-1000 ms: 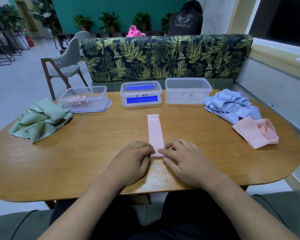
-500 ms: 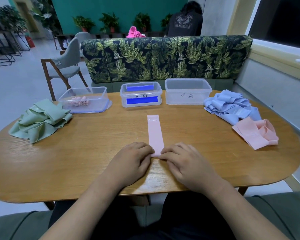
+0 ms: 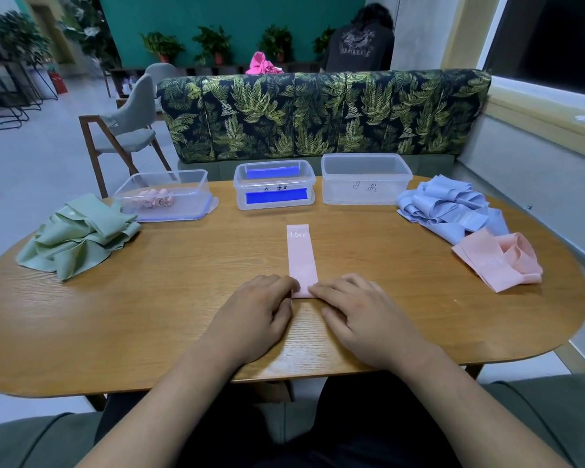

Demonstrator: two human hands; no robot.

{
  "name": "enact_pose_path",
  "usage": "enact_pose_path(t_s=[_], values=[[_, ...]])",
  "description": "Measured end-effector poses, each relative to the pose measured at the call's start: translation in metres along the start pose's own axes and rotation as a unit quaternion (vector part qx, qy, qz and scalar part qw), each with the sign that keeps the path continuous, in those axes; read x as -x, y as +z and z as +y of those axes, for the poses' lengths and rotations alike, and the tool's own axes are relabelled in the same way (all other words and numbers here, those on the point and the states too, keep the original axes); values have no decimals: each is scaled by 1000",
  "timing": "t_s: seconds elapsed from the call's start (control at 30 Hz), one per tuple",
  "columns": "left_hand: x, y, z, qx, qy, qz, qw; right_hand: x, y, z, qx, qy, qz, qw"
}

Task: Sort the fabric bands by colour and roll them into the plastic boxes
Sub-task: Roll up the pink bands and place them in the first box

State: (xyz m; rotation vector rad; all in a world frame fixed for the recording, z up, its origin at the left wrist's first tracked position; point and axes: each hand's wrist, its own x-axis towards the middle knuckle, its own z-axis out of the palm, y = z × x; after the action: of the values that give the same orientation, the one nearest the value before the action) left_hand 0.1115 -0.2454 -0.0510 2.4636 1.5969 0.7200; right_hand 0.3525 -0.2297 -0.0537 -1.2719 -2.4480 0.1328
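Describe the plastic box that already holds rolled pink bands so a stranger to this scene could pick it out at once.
On the wooden table, three clear plastic boxes stand in a row along the far edge, before the leaf-print sofa. The one meant is the leftmost box. It alone holds small pink rolls; the middle box holds blue bands.

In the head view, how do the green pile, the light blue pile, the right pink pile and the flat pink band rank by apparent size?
1. green pile
2. light blue pile
3. right pink pile, close to the blue one, so unsure
4. flat pink band
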Motion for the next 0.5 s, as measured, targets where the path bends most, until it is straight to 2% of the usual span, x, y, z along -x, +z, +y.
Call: enact_pose_path(t_s=[0.3, 0.43, 0.5], values=[[-2, 7, -7, -4, -11, 25, 1000, -23, 4, 18, -11, 12, -52, 998], [-3, 8, -9, -11, -27, 13, 999, -26, 6, 18, -7, 8, -38, 999], [-3, 8, -10, -15, -28, 6, 999, -22, 6, 17, -25, 6, -4, 1000]])
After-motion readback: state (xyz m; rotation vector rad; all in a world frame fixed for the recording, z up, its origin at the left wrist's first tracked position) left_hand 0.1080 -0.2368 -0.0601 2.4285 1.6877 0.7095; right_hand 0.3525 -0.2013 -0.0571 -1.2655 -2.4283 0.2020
